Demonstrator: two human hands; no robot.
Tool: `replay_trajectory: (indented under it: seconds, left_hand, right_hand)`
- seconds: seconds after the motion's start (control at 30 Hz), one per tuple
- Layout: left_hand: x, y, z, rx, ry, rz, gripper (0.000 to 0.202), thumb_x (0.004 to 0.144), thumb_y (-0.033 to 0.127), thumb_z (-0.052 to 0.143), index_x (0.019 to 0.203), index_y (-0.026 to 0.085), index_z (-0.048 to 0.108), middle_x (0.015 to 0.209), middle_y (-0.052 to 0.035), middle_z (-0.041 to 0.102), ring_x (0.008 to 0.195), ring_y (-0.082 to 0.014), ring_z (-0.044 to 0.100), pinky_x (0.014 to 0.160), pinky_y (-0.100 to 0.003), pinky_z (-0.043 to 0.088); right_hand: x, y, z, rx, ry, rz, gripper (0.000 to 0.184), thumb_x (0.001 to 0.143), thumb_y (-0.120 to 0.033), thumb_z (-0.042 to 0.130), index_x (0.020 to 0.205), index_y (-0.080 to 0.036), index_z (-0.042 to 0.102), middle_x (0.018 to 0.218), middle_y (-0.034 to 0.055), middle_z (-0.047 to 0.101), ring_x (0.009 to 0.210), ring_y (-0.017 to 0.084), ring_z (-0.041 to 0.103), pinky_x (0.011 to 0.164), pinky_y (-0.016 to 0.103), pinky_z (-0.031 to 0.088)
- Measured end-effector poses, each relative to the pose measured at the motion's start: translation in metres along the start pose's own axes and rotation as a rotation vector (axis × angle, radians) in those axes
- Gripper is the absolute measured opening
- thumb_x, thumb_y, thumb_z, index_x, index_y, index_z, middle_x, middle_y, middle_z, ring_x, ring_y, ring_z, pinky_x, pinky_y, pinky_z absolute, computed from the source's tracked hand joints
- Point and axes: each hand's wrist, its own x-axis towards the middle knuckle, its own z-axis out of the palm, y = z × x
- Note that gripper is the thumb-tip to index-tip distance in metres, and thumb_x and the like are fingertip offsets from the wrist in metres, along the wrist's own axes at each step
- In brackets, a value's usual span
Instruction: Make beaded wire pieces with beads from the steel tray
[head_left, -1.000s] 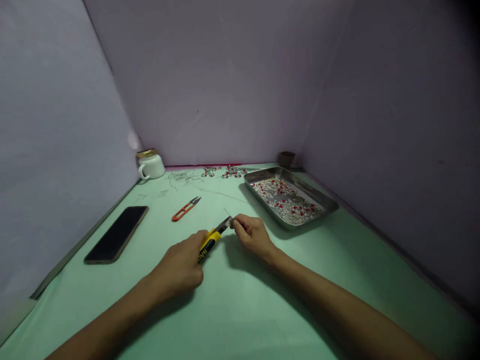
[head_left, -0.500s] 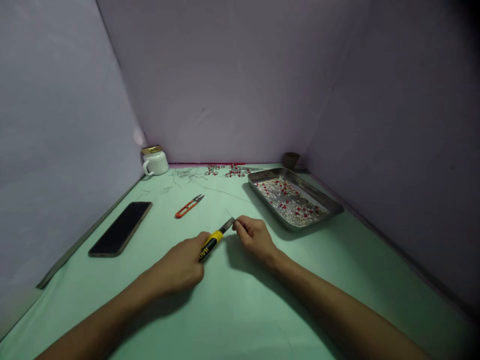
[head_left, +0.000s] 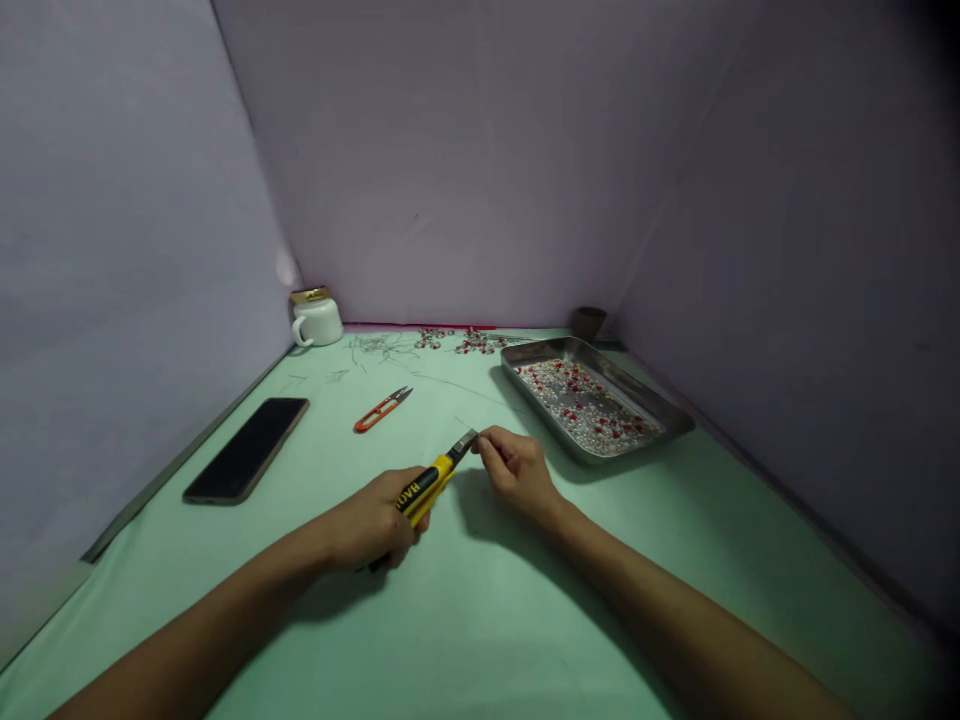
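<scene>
My left hand (head_left: 375,520) is closed round the yellow and black handles of a pair of pliers (head_left: 431,478), whose grey jaws point up and right. My right hand (head_left: 516,468) pinches a thin wire right at the jaw tips; the wire is too fine to follow. Both hands hover just over the green table (head_left: 480,620) near its middle.
A steel tray (head_left: 660,405) of small red and white beads lies at the right rear. Orange thread snips (head_left: 381,409) lie left of centre, a black phone (head_left: 247,450) at the left edge, a white mug (head_left: 319,322) in the back corner. Loose wires and beads (head_left: 457,342) lie along the back wall.
My left hand turned so the pliers' handles tip upward and the printed side shows. My right hand stayed pinched at the jaws. The camera shifted slightly.
</scene>
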Motion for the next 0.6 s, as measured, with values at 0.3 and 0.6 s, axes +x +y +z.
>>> replay_trajectory:
  seconds: [0.3,0.6]
  left_hand:
    - [0.0020,-0.0098,-0.0037,-0.017,-0.052,-0.030,0.033,0.046,0.007,0.047,0.077,0.018,0.046,0.060,0.0032,0.049,0.050,-0.0125,0.047,0.040,-0.022,0.034]
    - [-0.0048,-0.0018,0.0032,0.468,0.212,0.054,0.031,0.056,0.005,0.043,0.083,0.020,0.046,0.076,-0.0022,0.054,0.070,-0.0190,0.052,0.061,-0.029,0.039]
  right_hand:
    - [0.0001,-0.0009,-0.0009,-0.070,-0.076,0.031,0.021,0.081,-0.020,0.043,0.060,-0.020,0.046,0.049,-0.0049,0.037,0.046,0.011,0.034,0.047,0.024,0.027]
    - [0.0018,-0.0039,-0.0015,-0.075,-0.095,0.063,0.022,0.080,-0.022,0.042,0.060,-0.019,0.049,0.050,-0.0037,0.041,0.047,0.011,0.036,0.048,0.024,0.028]
